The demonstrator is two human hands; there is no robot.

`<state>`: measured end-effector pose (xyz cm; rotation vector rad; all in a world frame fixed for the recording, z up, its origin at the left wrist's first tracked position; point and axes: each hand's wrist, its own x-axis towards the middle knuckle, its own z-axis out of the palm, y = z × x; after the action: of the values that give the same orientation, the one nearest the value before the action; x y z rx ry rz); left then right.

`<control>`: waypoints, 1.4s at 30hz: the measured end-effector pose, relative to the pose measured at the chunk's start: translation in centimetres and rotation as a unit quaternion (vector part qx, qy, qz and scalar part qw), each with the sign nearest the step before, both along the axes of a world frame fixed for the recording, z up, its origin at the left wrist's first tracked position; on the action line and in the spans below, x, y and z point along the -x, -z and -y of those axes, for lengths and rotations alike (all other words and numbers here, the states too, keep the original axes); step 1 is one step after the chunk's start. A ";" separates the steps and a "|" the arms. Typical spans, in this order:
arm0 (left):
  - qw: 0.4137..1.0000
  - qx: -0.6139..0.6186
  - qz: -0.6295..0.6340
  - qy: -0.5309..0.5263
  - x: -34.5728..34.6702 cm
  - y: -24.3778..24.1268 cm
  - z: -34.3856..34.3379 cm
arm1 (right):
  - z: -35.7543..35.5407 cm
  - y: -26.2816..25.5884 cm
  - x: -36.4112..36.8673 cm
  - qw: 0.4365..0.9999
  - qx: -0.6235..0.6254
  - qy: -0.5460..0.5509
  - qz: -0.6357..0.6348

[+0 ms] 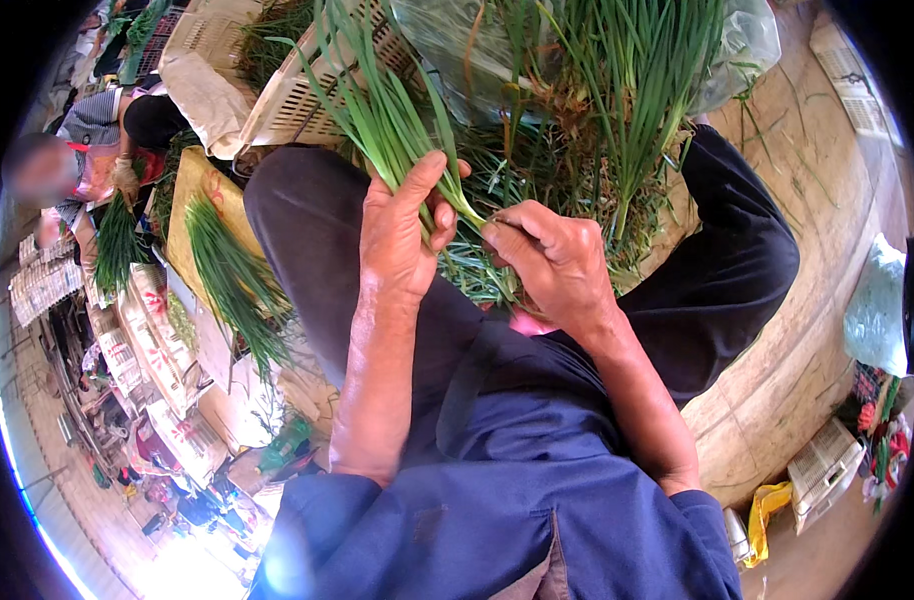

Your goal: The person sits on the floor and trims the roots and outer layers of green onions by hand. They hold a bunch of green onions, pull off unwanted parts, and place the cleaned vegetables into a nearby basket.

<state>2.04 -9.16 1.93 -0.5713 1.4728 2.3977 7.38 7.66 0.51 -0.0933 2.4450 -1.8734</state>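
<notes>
My left hand (412,210) holds a small bunch of green Chinese chives (382,112), leaves pointing up and away, pale stem ends running toward my other hand. The fingers of my right hand (551,255) pinch the lower stem end of this bunch. Between my knees lies a heap of loose leaves and trimmings (517,161). A larger bundle of chives (637,82) with brown, dry root ends stands beyond, against a clear plastic bag (746,49). By my left knee, a sheaf of cut chives (232,274) rests on a yellow board (202,187).
White plastic crates (307,90) stand at the front left, one with greens in it. A co-worker (97,150) at the left holds a bunch of chives (119,240) in a gloved hand. At the lower right are another white crate (824,472) and a yellow bag (766,517).
</notes>
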 end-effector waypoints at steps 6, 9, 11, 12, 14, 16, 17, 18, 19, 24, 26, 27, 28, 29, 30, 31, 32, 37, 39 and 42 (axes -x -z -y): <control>0.999 -0.024 0.008 0.029 0.1 0.4 -0.2 | -0.4 -0.3 0.4 0.960 0.187 -0.008 0.206; 0.998 -0.008 0.019 0.058 -0.1 0.2 -0.3 | -0.4 -0.3 0.3 0.961 0.177 -0.005 0.212; 0.996 0.012 0.025 0.086 -0.6 0.2 -0.4 | -0.2 -0.5 0.3 0.967 0.162 -0.001 0.199; 0.994 0.023 0.028 0.102 -1.0 0.3 -0.5 | -0.3 -0.5 0.3 0.968 0.157 -0.002 0.193; 0.992 0.027 0.030 0.119 -1.5 0.3 -0.9 | -0.4 -0.4 0.4 0.972 0.148 -0.004 0.182; 0.990 0.007 0.046 0.130 -1.8 0.5 -0.5 | -0.4 -0.6 0.3 0.964 0.177 -0.007 0.200; 0.989 -0.003 0.054 0.135 -1.9 0.6 -0.3 | -0.4 -0.7 0.2 0.959 0.192 -0.008 0.208; 0.989 0.006 0.050 0.140 -1.8 0.6 -0.3 | -0.5 -0.5 0.2 0.967 0.174 -0.007 0.187; 0.988 0.016 0.045 0.146 -1.8 0.6 -0.3 | -0.5 -0.2 0.1 0.974 0.156 -0.005 0.165; 0.985 0.053 0.034 0.160 -1.7 0.5 -0.2 | -0.2 1.0 -0.1 0.993 -0.115 -0.007 0.006; 0.980 0.087 0.034 0.175 -1.8 0.6 0.1 | -0.1 0.7 -0.1 0.969 -0.231 -0.022 -0.082; 0.978 0.101 0.038 0.180 -1.8 0.7 0.2 | -0.1 0.8 0.0 0.964 -0.247 -0.020 -0.101; 0.975 0.114 0.041 0.185 -1.9 0.8 0.3 | -0.4 0.9 0.2 0.957 -0.263 -0.017 -0.120; 0.973 0.127 0.045 0.189 -2.0 0.8 0.4 | -0.6 1.1 0.4 0.950 -0.279 -0.014 -0.139; 0.972 0.131 0.047 0.187 -2.1 0.8 0.5 | -1.0 0.9 0.7 0.946 -0.290 -0.008 -0.145; 0.972 0.134 0.049 0.186 -2.2 0.7 0.9 | -1.6 0.4 1.1 0.938 -0.308 0.001 -0.160; 0.972 0.138 0.051 0.184 -2.4 0.6 1.2 | -2.3 0.7 1.7 0.931 -0.320 0.014 -0.177; 0.979 0.026 0.073 0.191 -3.7 -2.5 4.0 | -7.1 0.1 5.6 0.933 -0.322 0.099 -0.125; 0.990 0.023 0.058 0.128 -4.2 -3.5 6.3 | -7.9 0.4 6.8 0.938 -0.282 0.080 -0.187; 0.990 -0.123 -0.048 0.043 -4.7 -4.8 9.5 | -7.0 1.3 6.1 0.941 -0.297 -0.042 -0.157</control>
<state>6.71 -18.69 6.76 -0.3345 1.1838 2.5178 1.28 14.61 -0.82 -0.4853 3.0415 -1.0815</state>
